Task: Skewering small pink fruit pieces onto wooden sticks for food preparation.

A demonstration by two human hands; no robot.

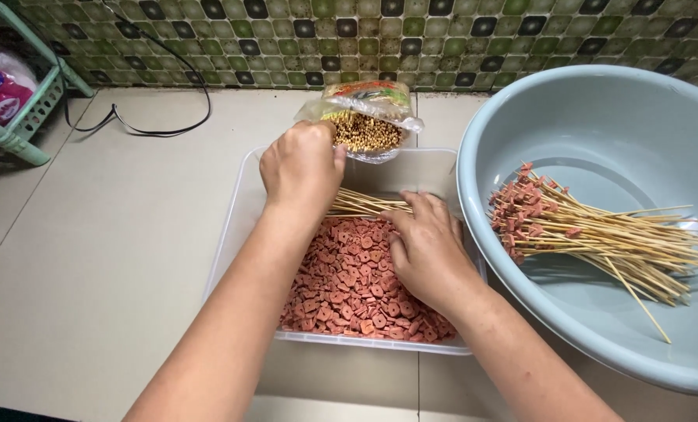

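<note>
Up close, the left hand [302, 166] closes its grip on the edge of a clear crinkled plastic bag [368, 117] that holds a bundle of thin bamboo skewers seen end-on, just past the far rim of a clear rectangular plastic tub [243, 211]. The right hand [427, 248] lies palm down inside that tub, fingers curled on the near ends of a few loose bamboo skewers [361, 205] resting across the tub's far half; whether its grip has actually closed on one cannot be told. Beneath both hands the tub is filled with small reddish-brown round sausage slices [349, 289]. To the right, touching the tub, sits a wide pale grey-blue plastic basin [599, 133] with a heap of finished skewers [583, 230], red pieces threaded at their left ends. All stands on a beige tiled worktop [114, 234]. A black cable [161, 129] loops at the back, beside a mint-green plastic rack [21, 117].
</note>
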